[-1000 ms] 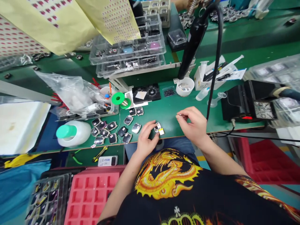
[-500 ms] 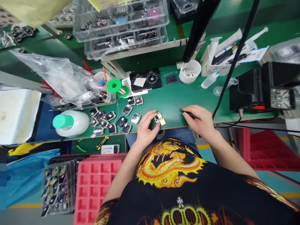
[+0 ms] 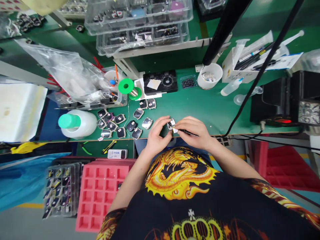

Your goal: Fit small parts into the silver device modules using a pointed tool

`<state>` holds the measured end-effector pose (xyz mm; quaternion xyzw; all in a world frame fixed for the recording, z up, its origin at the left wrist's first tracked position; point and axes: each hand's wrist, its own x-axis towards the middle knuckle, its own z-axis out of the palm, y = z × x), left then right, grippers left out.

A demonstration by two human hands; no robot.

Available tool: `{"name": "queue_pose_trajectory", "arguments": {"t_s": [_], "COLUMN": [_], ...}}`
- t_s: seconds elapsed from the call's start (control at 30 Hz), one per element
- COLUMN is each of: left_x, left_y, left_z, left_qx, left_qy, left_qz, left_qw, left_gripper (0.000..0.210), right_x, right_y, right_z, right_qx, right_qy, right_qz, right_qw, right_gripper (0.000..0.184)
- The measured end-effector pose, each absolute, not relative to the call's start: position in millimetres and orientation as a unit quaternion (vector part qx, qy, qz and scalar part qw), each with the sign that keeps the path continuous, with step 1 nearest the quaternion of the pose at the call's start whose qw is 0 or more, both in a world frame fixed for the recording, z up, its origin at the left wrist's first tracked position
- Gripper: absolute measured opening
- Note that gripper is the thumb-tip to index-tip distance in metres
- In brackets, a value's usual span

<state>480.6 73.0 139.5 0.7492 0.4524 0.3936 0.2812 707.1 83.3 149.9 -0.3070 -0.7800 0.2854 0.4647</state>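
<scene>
The right hand (image 3: 196, 126), pinching a slim dark tool (image 3: 190, 133), has come in beside the left hand (image 3: 157, 136), whose fingers clasp an opened watch unit (image 3: 170, 124) near the front of the bench (image 3: 186, 105); tool work seems under way.

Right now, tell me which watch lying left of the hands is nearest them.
The silver-edged watch lying by itself beside the left hand; all the other watches lie farther from it.

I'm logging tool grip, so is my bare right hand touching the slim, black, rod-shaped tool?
Touching: the head view shows your right hand holding the slim, black, rod-shaped tool, its shaft lying between thumb and fingers.
</scene>
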Motion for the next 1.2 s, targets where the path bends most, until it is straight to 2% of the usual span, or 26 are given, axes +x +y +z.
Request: {"name": "queue_pose_trajectory", "arguments": {"t_s": [0.17,0.47,0.9,1.2], "left_x": [483,479,475,476], "left_y": [63,47,49,50], "left_z": [134,116,107,110], "left_qx": [0.788,0.838,0.824,0.825], "left_qy": [0.421,0.420,0.424,0.412], "left_qz": [0.400,0.343,0.367,0.375], "left_qw": [0.204,0.054,0.082,0.091], "left_gripper": [0.042,0.055,0.057,0.054], "right_x": [709,709,708,710], "right_y": [85,86,87,88], "right_z": [149,142,145,149], "right_qx": [-0.345,-0.360,-0.312,-0.292], "right_qy": [-0.737,-0.713,-0.760,-0.816], "right_qz": [0.282,0.312,0.324,0.269], "right_qw": [0.508,0.515,0.469,0.421], "right_gripper": [0.024,0.021,0.022,0.023]}}
